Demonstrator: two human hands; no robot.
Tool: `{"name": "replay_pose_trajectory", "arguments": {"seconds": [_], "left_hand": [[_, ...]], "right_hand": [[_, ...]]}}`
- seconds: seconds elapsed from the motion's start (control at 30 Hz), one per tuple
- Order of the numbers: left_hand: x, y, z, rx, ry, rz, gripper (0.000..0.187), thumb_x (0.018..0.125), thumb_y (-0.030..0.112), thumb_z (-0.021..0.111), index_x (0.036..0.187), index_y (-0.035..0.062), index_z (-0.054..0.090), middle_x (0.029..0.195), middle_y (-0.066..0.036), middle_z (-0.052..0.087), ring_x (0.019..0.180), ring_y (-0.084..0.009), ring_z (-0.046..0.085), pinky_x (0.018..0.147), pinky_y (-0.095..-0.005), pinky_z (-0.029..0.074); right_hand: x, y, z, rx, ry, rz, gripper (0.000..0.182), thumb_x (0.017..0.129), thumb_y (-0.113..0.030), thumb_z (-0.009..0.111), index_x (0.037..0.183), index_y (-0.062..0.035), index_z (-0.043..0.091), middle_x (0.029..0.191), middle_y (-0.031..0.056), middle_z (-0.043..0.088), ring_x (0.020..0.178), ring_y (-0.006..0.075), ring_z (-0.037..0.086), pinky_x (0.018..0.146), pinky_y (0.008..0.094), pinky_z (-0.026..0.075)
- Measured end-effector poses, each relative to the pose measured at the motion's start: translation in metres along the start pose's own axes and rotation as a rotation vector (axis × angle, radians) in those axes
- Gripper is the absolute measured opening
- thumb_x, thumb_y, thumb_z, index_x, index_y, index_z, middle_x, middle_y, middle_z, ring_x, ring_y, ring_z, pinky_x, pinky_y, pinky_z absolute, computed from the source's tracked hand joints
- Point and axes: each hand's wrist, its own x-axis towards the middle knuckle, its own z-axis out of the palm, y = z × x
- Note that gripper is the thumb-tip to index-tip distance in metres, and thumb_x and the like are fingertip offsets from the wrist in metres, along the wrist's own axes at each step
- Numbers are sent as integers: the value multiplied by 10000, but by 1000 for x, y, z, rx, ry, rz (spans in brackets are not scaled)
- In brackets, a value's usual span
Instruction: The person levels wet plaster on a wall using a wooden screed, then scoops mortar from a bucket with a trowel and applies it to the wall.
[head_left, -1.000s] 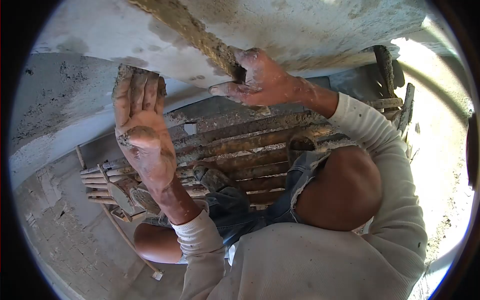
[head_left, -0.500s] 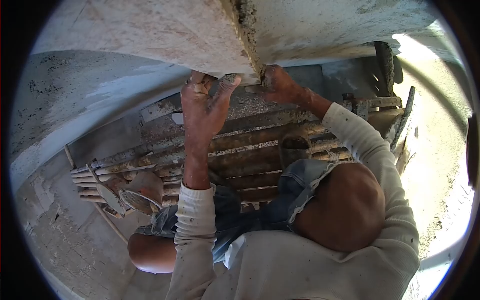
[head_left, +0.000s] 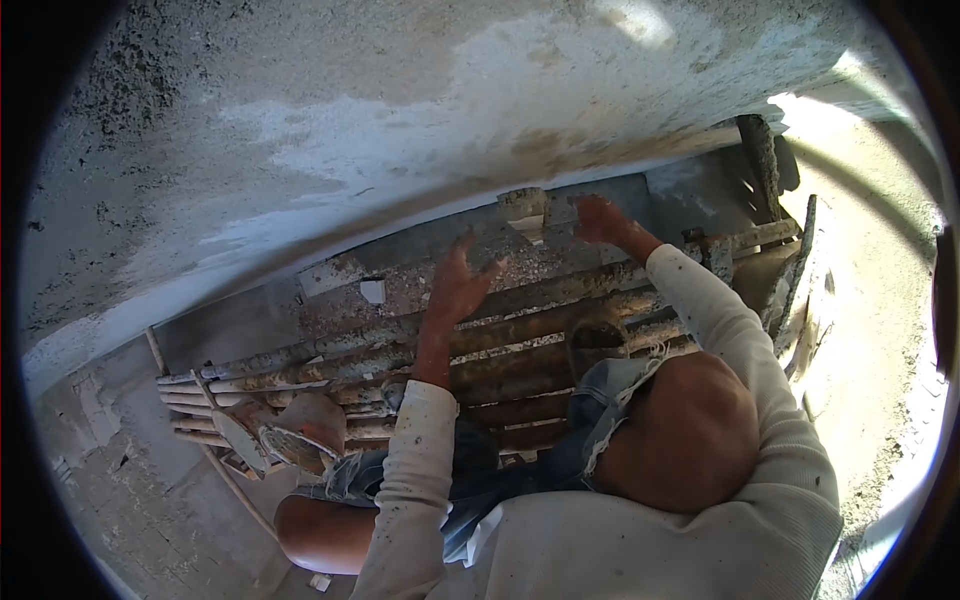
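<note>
Wall: lower edge curving beyond both hands.
Poles: below, open slots between.
Left hand: thumb and fingers apart.
Right hand: likewise apart.
Block: between the hands, nearer right.

Container: tilted, left end of poles | white fragment: beyond poles | dark post: right side

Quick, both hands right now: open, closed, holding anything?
Left hand: open, thumb spread from the fingers, nothing seen in it.
Right hand: fingers partly curled, no held object visible; can't tell whether it's open or closed.
</note>
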Motion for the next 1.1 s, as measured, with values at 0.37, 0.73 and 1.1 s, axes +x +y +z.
{"name": "replay_pose_trajectory", "arguments": {"seconds": [0.37, 0.73, 1.1], "left_hand": [[50, -17, 32, -124, -152, -227, 713, 973, 406, 760, 1466, -83, 600, 1357, -261, 719, 1260, -390, 706, 1081, -452, 542], [57, -34, 20, -531, -269, -238, 695, 987, 396, 755, 1471, -77, 602, 1356, -204, 726, 1243, -295, 696, 1080, -401, 528], [67, -65, 79, -160, -151, -293, 608, 946, 368, 742, 1359, -75, 688, 1298, -308, 729, 1221, -436, 714, 1059, -473, 543]], "right_hand": [[10, -30, -33, 281, 173, -19, 559, 880, -338, 777, 1242, 81, 701, 1144, 318, 749, 1138, 469, 720, 995, 513, 572], [-56, -89, -137, 1327, -555, -133, 682, 921, -519, 804, 1263, 63, 705, 1126, 262, 774, 1125, 442, 737, 940, 521, 584], [52, -130, -47, 383, 523, 337, 926, 860, -707, 764, 1274, 116, 673, 1228, 311, 706, 1178, 489, 704, 1004, 528, 576]]}}
